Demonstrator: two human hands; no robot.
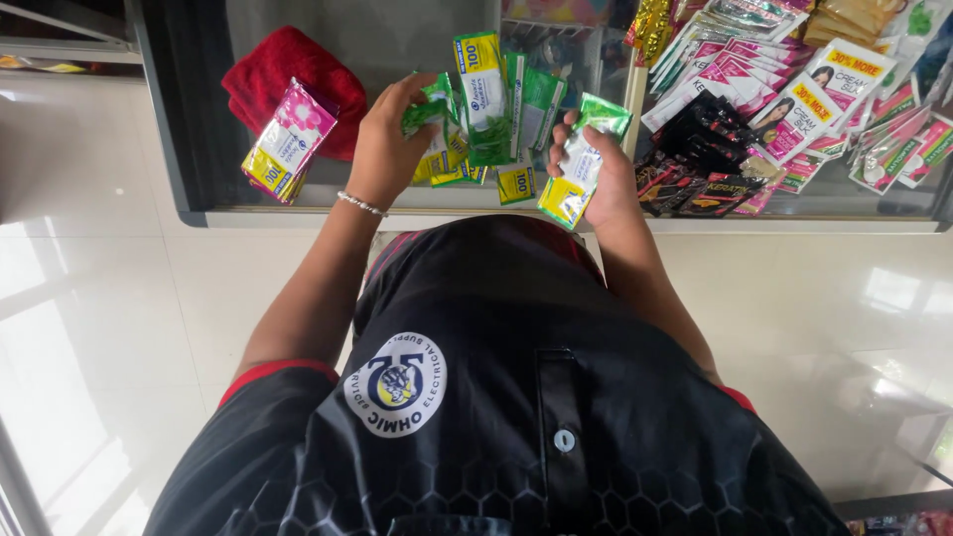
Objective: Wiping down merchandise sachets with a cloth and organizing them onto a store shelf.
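Observation:
My left hand point(385, 147), with a beaded bracelet on the wrist, grips a fanned bunch of green and yellow sachets point(486, 104) over a glass counter point(298, 216). My right hand point(608, 184) holds a small stack of the same green sachets point(578, 164), pinched between thumb and fingers, just right of the bunch. The two hands are close together but do not touch. A few yellow-edged sachets point(516, 184) lie on the glass below the bunch.
A stack of pink and yellow sachets point(288, 141) lies left of my left hand, against a red cloth point(288, 74). At the right are black sachets point(700, 164) and a pile of pink and white ones point(794, 99). White tiled floor surrounds the counter.

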